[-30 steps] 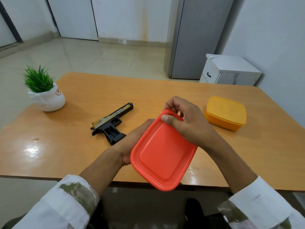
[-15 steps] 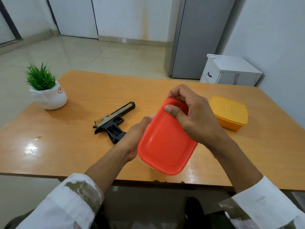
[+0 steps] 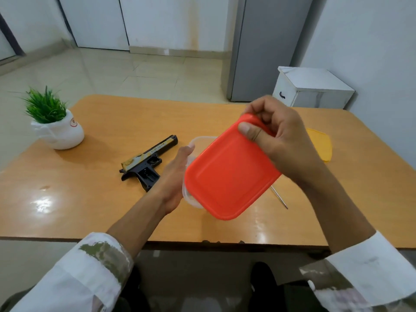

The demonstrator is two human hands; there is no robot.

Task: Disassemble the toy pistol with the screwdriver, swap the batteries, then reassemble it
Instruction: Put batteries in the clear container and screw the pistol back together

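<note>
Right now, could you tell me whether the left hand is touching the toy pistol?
Apart. The head view shows bare table between the left hand and the toy pistol; the hand holds the clear container instead.

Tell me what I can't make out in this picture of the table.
- Inside of the clear box: hidden by the red lid and the left hand.
- Handle of the metal tool: behind the lid and right hand; only the thin shaft shows.
- Yellow box: mostly behind the right hand.
- Screws on the toy pistol: too small to tell.
</note>
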